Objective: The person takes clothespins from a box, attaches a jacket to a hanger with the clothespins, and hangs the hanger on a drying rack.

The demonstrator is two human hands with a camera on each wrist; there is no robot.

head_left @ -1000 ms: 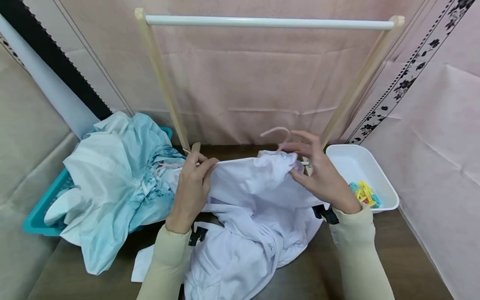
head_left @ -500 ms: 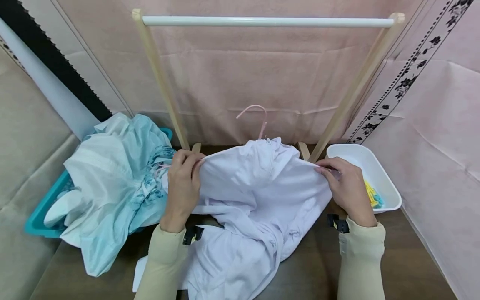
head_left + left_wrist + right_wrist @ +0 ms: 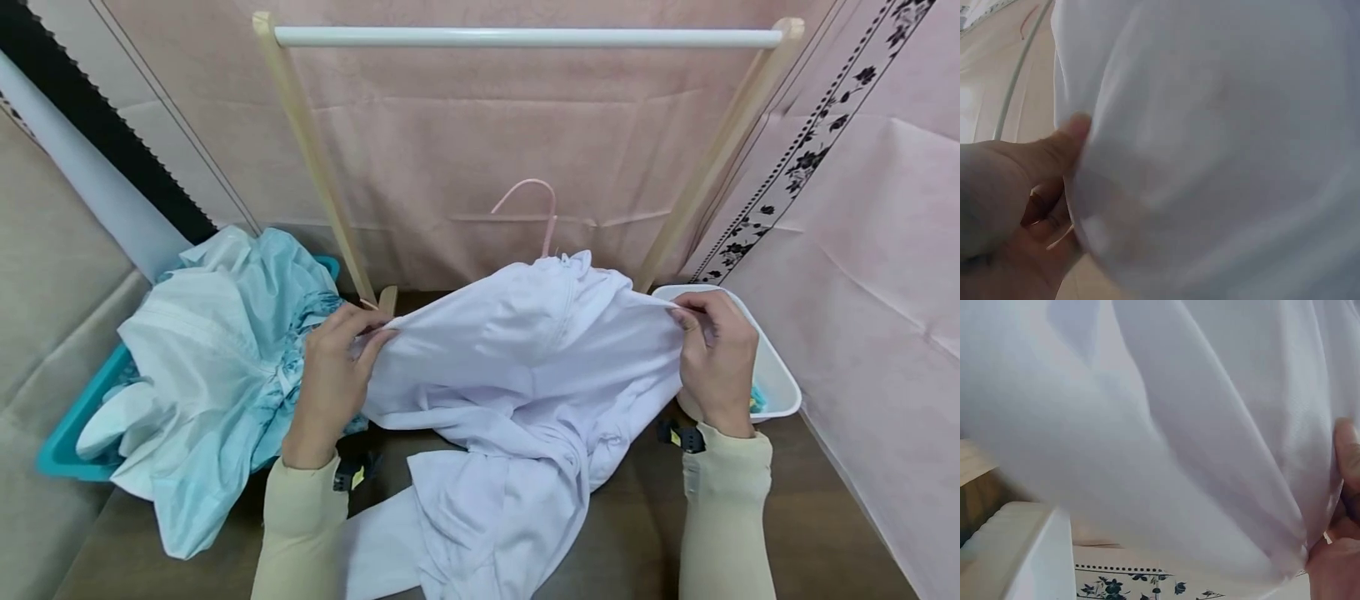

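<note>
In front of the pale wooden rack with its white rod, my left hand and right hand pinch opposite edges of a thin white cloth garment, pulled wide, rumpled below, a curved pink hanger hook rising from its top.

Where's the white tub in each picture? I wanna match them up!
Head: at the right, partly hidden by the right hand; the tub shows around it.
Left wrist: not in this picture.
Right wrist: in the bottom left corner, only part of the tub showing.
Landmark: the white cloth is in all three: in the middle in head, and filling most of both wrist pictures.
</note>
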